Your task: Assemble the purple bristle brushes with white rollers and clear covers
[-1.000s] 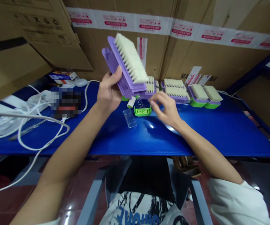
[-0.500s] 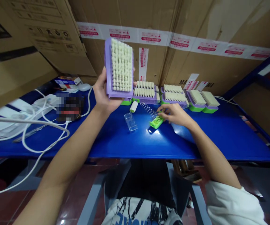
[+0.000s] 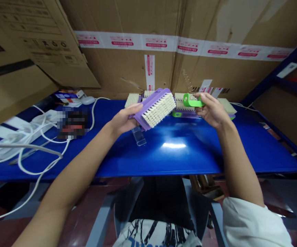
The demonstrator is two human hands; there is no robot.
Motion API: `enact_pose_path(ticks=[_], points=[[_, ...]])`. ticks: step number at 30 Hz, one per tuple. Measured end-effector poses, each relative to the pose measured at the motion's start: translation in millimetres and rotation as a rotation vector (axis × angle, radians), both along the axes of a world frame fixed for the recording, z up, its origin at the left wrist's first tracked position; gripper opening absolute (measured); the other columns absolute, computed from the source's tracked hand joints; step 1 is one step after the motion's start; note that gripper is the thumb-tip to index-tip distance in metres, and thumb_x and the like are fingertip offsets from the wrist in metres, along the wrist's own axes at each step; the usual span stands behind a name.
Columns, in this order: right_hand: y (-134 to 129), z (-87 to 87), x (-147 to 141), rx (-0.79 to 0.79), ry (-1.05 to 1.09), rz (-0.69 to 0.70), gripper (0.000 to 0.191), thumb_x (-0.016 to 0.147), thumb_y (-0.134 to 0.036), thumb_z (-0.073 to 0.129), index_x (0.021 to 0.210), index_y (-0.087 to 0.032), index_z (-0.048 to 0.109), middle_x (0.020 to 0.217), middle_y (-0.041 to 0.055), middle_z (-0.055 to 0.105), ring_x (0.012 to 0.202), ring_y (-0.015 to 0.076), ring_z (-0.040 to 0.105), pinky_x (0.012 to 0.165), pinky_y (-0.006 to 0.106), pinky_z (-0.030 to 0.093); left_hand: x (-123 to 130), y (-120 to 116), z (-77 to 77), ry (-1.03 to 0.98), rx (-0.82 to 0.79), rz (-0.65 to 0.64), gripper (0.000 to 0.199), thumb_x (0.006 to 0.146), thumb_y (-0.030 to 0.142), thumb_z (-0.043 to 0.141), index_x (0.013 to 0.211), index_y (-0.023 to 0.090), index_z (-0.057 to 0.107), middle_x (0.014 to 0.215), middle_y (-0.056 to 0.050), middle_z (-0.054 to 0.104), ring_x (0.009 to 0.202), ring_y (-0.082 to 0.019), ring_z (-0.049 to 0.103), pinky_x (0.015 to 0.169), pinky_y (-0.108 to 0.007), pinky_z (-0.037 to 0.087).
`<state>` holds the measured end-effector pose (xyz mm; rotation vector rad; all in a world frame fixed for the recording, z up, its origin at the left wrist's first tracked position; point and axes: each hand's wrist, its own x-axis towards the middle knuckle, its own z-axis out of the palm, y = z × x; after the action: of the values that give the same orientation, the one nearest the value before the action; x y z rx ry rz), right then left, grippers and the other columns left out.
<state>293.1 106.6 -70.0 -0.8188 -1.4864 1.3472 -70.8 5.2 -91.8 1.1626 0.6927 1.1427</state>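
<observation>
Blue tabletop: left hand clasps purple brush, right hand pinches green bracket; mid-handling, next move likely needing steadiness.

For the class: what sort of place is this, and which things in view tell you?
Probably a makeshift workspace, perhaps in a workshop or storeroom. Taped cardboard stands behind a blue table, bristled brushes sit along its back, and the left hand holds a similar purple brush.
</observation>
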Motion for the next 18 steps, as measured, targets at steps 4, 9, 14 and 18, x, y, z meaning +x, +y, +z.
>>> enact_pose_path(ticks=[4,9,14,18], points=[[3,-0.7,2,0.19,0.023,-0.068,0.066,0.077,-0.08,0.101,0.117,-0.031,0.083,0.084,-0.0027,0.067,0.059,0.0095,0.053,0.048,0.025,0.043,0,2,2.2,-0.05,0.036,0.024,0.067,0.084,0.054,0.086,0.138,0.015,0.084,0.131,-0.016,0.088,0.118,-0.035,0.086,0.096,-0.039,0.073],[5,-0.9,1,0.593,-0.047,-0.421,0.066,0.1,-0.091,0.069,0.107,-0.029,0.089,0.073,0.0002,0.065,0.058,0.0153,0.061,0.05,0.029,0.046,-8,8,7.9,-0.096,0.077,0.098,0.063,0.08,0.046,0.078,0.131,0.01,0.083,0.127,-0.02,0.088,0.132,-0.046,0.082,0.106,-0.054,0.073],[-7,4.3,-7,0.843,-0.147,-0.622,0.067,0.108,-0.086,0.062,0.108,-0.027,0.093,0.089,0.0044,0.082,0.083,0.0233,0.08,0.077,0.039,0.064,-16,11,5.8,-0.107,0.066,0.133,0.066,0.076,0.044,0.076,0.132,0.009,0.083,0.122,-0.021,0.089,0.135,-0.05,0.08,0.111,-0.065,0.071],[-12,2.7,-11,0.872,-0.18,-0.628,0.069,0.11,-0.086,0.058,0.113,-0.027,0.093,0.092,0.0051,0.085,0.087,0.0248,0.083,0.084,0.042,0.067,-13,11,4.2,-0.119,0.058,0.171,0.067,0.077,0.045,0.075,0.132,0.008,0.083,0.12,-0.022,0.089,0.132,-0.052,0.081,0.111,-0.067,0.071]])
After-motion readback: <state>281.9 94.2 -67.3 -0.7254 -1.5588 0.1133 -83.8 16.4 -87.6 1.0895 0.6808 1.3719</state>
